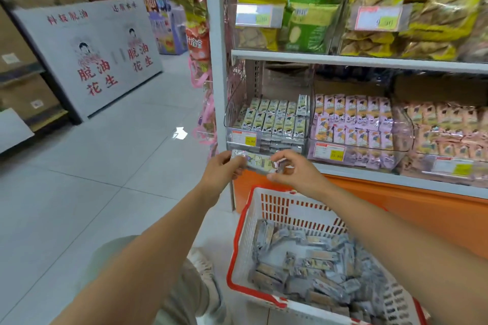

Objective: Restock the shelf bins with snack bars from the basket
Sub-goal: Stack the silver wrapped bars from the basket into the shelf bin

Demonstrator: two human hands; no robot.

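Observation:
A small stack of pale snack bars (257, 162) is held level between both hands, just below the front of the leftmost clear shelf bin (239, 103). My left hand (220, 170) grips the stack's left end. My right hand (293, 170) pinches its right end. That bin holds rows of upright pale green bars (274, 119). Below my arms sits a white basket with a red rim (253, 221), holding several loose grey-wrapped snack bars (311, 264).
Clear bins with pink bars (353, 119) and peach bars (446, 126) stand to the right on the same shelf. Yellow and green snack bags (306, 18) fill the shelf above. An orange base panel (412, 208) runs below. Tiled floor and a peanut display stand (89, 55) lie left.

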